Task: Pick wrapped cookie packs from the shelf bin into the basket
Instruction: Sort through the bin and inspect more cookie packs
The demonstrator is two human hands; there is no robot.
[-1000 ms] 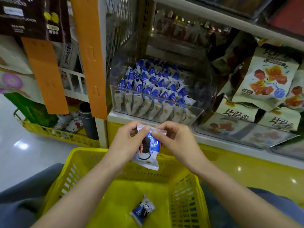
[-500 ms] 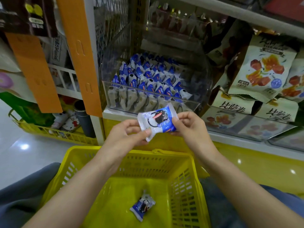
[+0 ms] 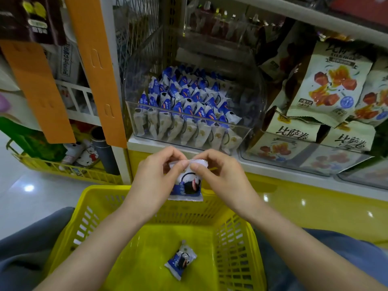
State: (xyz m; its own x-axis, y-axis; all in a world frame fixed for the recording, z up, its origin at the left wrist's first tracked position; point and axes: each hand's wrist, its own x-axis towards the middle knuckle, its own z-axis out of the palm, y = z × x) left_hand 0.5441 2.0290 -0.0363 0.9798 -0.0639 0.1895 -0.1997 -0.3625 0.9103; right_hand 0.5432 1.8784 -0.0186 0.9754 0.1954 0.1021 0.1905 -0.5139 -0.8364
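Above the far rim of the yellow basket (image 3: 100, 189), the left hand (image 3: 155, 177) and the right hand (image 3: 220, 175) meet on one cookie pack (image 3: 186, 185). Both hands pinch its crimped top edge between thumb and forefinger, so the pack hangs upright with its printed face toward the camera. I judge this a hold for checking or straightening the wrapper before dropping it, since it hangs right over the basket. Down on the basket floor lies a second pack (image 3: 181, 261), flat, slanted and apart from the walls. Beyond the basket, on the shelf (image 3: 144, 144), a clear bin (image 3: 247, 131) keeps the stock standing on edge in tight rows, which leaves each top seam easy to grab. Counted: two hands, one pack held, one pack in the basket, one bin; the bin's packs overlap too much to count. Beyond the basket to the right, large snack bags (image 3: 327, 85) lean together.
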